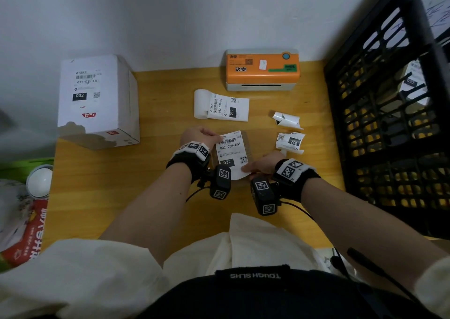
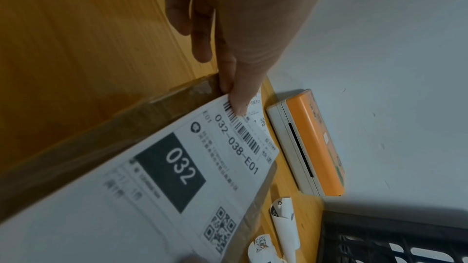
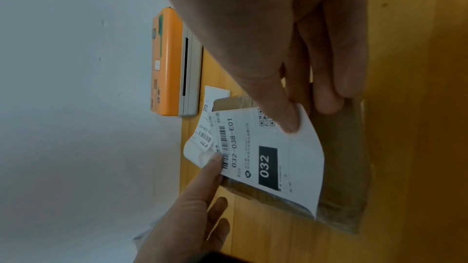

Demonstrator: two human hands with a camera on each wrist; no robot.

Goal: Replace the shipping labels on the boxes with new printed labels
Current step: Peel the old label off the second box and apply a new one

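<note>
step: laying a new label (image 1: 230, 149) onto the flat brown box (image 1: 248, 143) in the middle of the counter (image 1: 102, 184); label only partly down, near end curls up off the box in the right wrist view
left hand (image 1: 198, 134): pinches the far corner of the label by the barcode, thumb on top, finger under the edge; the other fingers hang loose
right hand (image 1: 264, 164): pinches the near corner by the QR code, thumb on the face; the other fingers rest on the box beside it
next move: judged, line the label up square with the box, lower it from the far end toward the near end, then smooth flat; risk of creases or skew if dropped all at once
white box (image 1: 97, 99): left rear, already carries a 032 label
spare printed label (image 1: 222, 106): lies before the orange printer (image 1: 261, 69)
crumpled peeled labels (image 1: 289, 133): right of the hands, near the black crate (image 1: 389, 104)
</note>
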